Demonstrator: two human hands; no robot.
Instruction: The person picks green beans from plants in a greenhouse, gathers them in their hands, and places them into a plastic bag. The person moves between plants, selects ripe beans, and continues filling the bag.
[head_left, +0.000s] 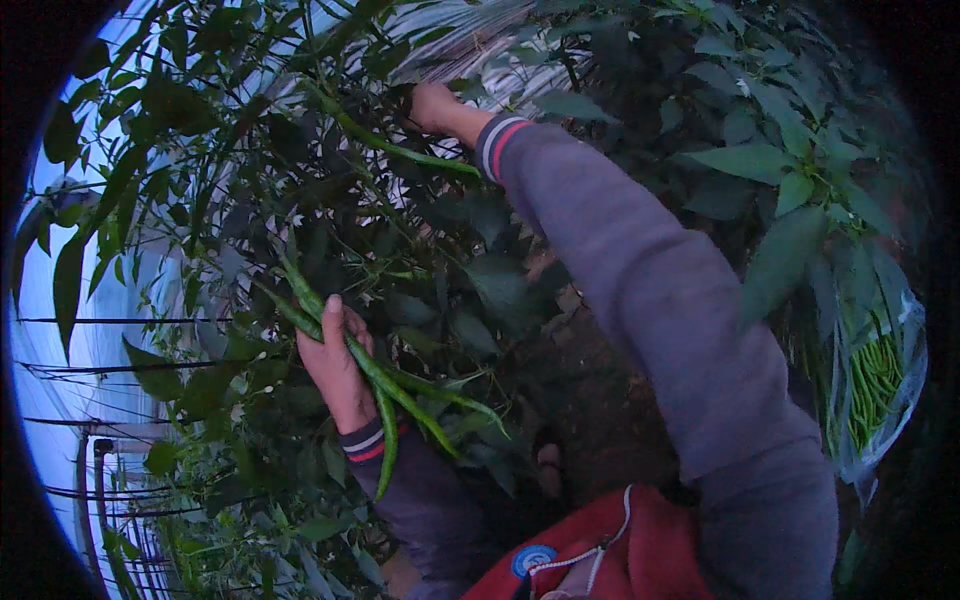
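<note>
Several long green chili peppers (397, 394) lie in my left hand (337, 360), its thumb pressed over them; their tips hang down past the striped cuff. My right hand (435, 109) reaches into the pepper plant's foliage at the top, its fingers partly hidden by leaves, so what it touches cannot be seen. Just below that wrist, another long green chili pepper (405, 152) extends across from the plant to the sleeve's striped cuff.
A clear plastic bag (911, 330) full of long green peppers (874, 382) is at the far right. Leafy pepper plants (802, 165) stand on both sides, with dark soil (600, 405) between. Greenhouse posts (97, 495) and plastic sheeting show at the left.
</note>
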